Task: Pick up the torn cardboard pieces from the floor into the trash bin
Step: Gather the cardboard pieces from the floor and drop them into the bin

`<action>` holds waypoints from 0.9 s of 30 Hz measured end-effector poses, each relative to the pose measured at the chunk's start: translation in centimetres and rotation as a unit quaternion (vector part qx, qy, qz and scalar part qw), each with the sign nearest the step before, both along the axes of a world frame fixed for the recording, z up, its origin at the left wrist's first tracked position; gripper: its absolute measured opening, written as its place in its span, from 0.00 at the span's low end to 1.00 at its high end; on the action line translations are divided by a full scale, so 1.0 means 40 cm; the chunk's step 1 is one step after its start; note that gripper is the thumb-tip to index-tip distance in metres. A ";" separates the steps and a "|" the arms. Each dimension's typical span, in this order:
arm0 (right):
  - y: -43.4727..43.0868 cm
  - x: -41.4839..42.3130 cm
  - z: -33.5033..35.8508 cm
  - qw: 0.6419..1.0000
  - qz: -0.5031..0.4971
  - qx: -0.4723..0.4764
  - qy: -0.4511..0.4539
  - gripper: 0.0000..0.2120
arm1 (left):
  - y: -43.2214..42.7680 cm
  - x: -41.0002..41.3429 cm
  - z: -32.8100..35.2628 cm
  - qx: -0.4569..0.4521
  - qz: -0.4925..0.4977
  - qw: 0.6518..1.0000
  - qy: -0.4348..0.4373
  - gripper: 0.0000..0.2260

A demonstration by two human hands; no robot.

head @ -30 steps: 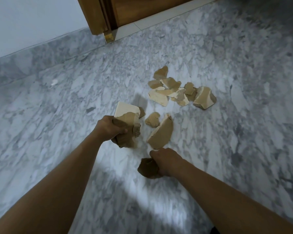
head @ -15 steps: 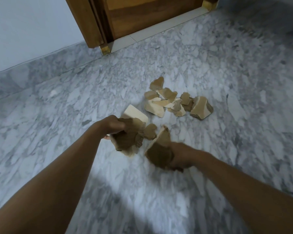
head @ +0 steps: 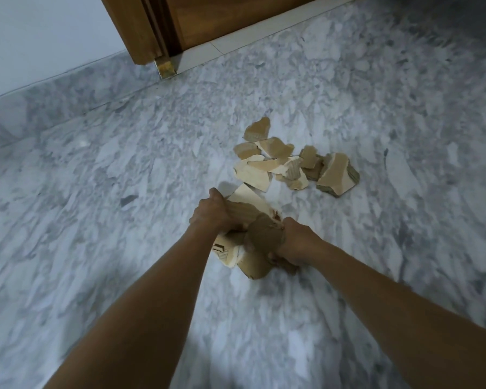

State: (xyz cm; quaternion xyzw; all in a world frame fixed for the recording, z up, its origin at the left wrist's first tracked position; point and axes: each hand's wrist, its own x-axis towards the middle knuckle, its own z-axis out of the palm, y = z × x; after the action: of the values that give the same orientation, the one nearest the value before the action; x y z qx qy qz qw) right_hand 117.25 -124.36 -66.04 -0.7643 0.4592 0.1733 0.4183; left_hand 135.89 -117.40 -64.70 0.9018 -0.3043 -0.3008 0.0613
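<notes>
Fingers on my left hand [head: 209,216] and right hand [head: 298,242] curl round one wad [head: 264,234] of cardboard, squeezed between both, I judge, so nothing drops on the carry, while the pile [head: 278,161] lies on the floor [head: 124,248] at one o'clock, bin unseen.

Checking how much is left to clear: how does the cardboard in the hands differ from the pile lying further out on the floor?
The held cardboard is gripped between the left hand and right hand; the floor pile is untouched. The held cardboard is bunched tight; the floor pile lies spread, loosely overlapping. The held cardboard looks darker, the floor pile paler. Both are torn tan pieces.
</notes>
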 end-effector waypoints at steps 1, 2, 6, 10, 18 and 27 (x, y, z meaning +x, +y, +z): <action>-0.001 -0.004 -0.006 1.000 -0.008 0.002 0.005 0.31 | 0.000 -0.002 0.004 0.009 -0.003 1.000 0.001 0.40; -0.004 -0.011 -0.007 1.000 -0.012 0.006 0.009 0.30 | 0.004 -0.007 0.011 0.022 -0.004 1.000 0.001 0.40; -0.041 -0.031 0.030 0.998 -0.057 0.037 -0.006 0.24 | 0.035 -0.013 0.014 0.019 0.005 0.999 0.030 0.35; -0.026 -0.013 0.034 0.997 -0.071 0.009 0.002 0.33 | 0.074 -0.028 0.015 -0.074 0.009 0.996 0.041 0.27; 0.111 0.033 0.002 0.988 -0.095 -0.115 -0.046 0.24 | 0.211 -0.016 -0.043 -0.241 0.227 0.918 0.220 0.35; 0.071 0.023 0.042 0.989 -0.128 -0.041 -0.057 0.27 | 0.183 0.091 0.069 -0.242 0.232 0.928 0.164 0.29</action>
State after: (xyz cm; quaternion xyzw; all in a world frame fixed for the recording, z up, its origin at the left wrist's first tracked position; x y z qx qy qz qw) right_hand 118.16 -121.52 -64.34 -0.7243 0.5354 0.0560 0.4309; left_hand 139.52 -110.08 -61.94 0.8427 -0.1361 -0.3393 0.3952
